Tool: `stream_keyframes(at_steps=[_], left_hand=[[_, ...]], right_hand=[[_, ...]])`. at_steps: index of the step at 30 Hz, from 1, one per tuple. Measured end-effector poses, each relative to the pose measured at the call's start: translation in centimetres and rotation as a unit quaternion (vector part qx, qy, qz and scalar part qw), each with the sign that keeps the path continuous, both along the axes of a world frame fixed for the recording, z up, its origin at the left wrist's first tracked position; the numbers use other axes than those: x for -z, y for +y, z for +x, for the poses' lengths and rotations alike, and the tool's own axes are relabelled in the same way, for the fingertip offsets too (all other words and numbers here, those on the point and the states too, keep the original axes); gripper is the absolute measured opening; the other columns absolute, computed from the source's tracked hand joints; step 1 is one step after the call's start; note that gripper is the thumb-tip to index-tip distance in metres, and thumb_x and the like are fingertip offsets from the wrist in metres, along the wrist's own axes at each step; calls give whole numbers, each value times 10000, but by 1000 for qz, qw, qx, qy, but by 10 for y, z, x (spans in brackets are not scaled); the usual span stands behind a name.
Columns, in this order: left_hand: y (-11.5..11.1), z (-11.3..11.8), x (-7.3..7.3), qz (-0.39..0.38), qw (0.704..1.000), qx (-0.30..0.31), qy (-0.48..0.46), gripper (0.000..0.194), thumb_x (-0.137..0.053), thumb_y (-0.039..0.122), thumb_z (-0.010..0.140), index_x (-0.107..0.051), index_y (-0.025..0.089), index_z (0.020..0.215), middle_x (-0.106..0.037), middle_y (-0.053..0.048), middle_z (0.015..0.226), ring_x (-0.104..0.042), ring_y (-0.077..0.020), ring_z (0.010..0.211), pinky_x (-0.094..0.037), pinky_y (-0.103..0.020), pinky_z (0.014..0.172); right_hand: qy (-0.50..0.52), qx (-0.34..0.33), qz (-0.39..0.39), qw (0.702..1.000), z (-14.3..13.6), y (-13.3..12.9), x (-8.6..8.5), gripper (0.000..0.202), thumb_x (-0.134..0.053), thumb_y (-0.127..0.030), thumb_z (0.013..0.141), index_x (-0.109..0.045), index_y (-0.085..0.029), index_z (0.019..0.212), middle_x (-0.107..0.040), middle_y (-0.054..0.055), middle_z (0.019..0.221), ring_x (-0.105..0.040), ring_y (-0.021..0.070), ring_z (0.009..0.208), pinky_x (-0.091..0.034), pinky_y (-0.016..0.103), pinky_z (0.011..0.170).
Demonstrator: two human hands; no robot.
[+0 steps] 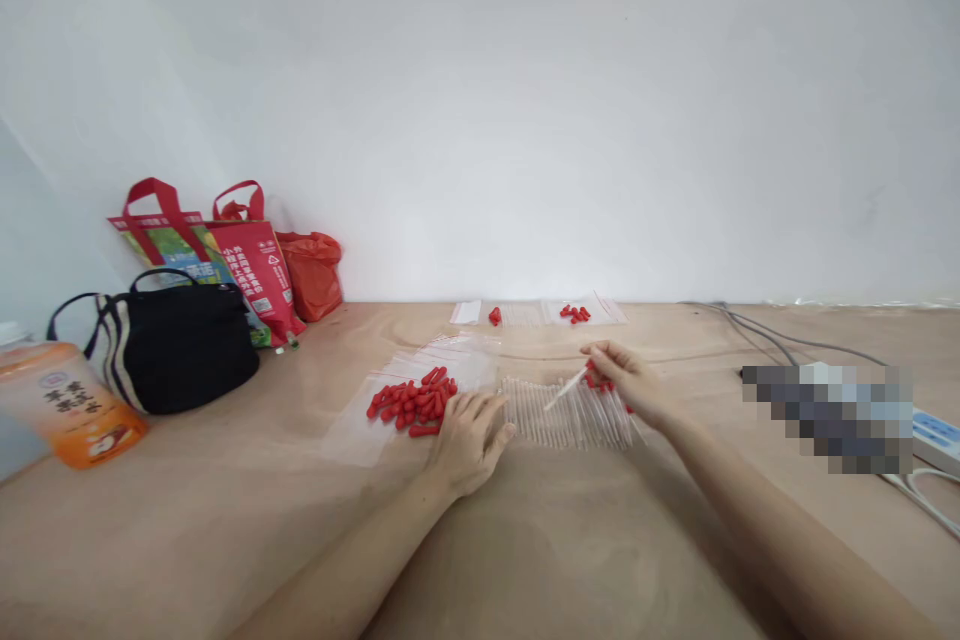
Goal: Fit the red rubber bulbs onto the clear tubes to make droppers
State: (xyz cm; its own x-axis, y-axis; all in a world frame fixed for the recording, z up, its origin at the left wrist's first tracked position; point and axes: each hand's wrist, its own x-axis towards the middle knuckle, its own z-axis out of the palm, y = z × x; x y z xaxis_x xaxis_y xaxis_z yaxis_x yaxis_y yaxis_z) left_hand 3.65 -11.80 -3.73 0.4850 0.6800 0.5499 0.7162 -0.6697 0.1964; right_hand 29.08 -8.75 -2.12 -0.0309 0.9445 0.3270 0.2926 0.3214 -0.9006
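My right hand point(621, 378) pinches a thin whitish glass dropper tube point(564, 392), tilted with its lower end toward the left. Under it lies a row of clear glass dropper tubes point(534, 415), side by side on the table. Several red rubber bulbs point(600, 380) show at the right part of that row, partly hidden by my right hand. My left hand point(472, 435) rests with fingers apart between the row's left end and a pile of red rubber bulbs point(401, 405). That pile sits on a clear plastic bag point(349, 435). Whether my left fingertips touch a bulb is hard to see.
Near the wall lies another clear bag point(551, 310) with red bulbs and tubes. At left stand a black bag point(187, 345), printed carrier bags point(251, 270), a red plastic bag point(311, 275) and an orange pouch point(82, 405). Cables point(780, 330) and a power strip point(937, 435) lie at right.
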Motion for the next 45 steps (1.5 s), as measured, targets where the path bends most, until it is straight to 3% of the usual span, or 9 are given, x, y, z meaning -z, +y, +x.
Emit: stream_keyframes(at_steps=[3,7,11,17,29,34,39,42,45], left_hand=[[3,-1,5,-7,999,-39,17,217,-519,278,761,-581,205,956,-590,-61,972,-498,-226,917,-331,-388,797],[5,1,9,-18,998,-57,30,181,-537,265,751,-588,212,916,-583,-53,947,-494,-227,903,-331,-386,766],[5,2,7,-29,996,-72,39,165,-526,244,757,-593,215,905,-591,-46,909,-502,-222,873,-330,-376,733],[6,1,6,-25,995,-92,35,147,-474,254,795,-601,207,853,-608,-40,861,-506,-218,835,-322,-367,699],[14,4,3,-73,971,-211,83,152,-442,174,783,-580,173,846,-626,-52,828,-511,-214,819,-315,-333,723],[14,7,1,-78,960,-235,130,205,-415,168,805,-557,141,950,-609,-95,865,-496,-250,846,-318,-363,732],[13,6,6,-37,963,-242,115,289,-372,120,815,-535,143,1053,-575,-102,855,-488,-250,826,-341,-367,719],[13,3,10,-16,977,-198,77,279,-379,91,800,-555,155,1006,-545,-87,855,-492,-224,808,-365,-342,705],[13,1,13,-11,989,-143,28,253,-359,93,813,-545,149,974,-524,-74,862,-506,-197,799,-387,-321,708]], right_hand=[[-148,65,-15,987,46,11,-7,364,-341,-437,826,-573,-178,936,-578,27,690,-550,152,664,-432,279,641],[-320,124,-66,937,86,17,-3,298,-357,-315,817,-536,-170,1006,-630,58,768,-574,175,711,-405,282,666],[-418,127,-118,892,89,23,12,295,-401,-297,794,-503,-140,1021,-641,80,756,-582,200,708,-379,278,621],[-482,124,-109,861,80,26,23,291,-432,-342,778,-548,-185,993,-644,63,758,-578,220,752,-348,280,605],[-414,192,-37,889,74,27,22,189,-505,-286,694,-632,-167,768,-598,69,760,-556,158,660,-376,246,591],[-169,238,-16,956,57,18,5,161,-535,-299,650,-577,-167,731,-591,33,689,-539,146,606,-394,246,548],[54,87,-12,995,1,2,8,161,-576,-291,615,-525,-170,708,-541,-12,606,-507,117,546,-404,238,522],[23,1,-1,1000,-30,-11,19,295,-557,-253,637,-574,-167,919,-541,-13,649,-504,115,585,-412,240,551],[-64,-16,6,998,-48,-22,28,286,-491,-203,678,-625,-179,930,-546,7,686,-484,106,568,-408,243,547]])
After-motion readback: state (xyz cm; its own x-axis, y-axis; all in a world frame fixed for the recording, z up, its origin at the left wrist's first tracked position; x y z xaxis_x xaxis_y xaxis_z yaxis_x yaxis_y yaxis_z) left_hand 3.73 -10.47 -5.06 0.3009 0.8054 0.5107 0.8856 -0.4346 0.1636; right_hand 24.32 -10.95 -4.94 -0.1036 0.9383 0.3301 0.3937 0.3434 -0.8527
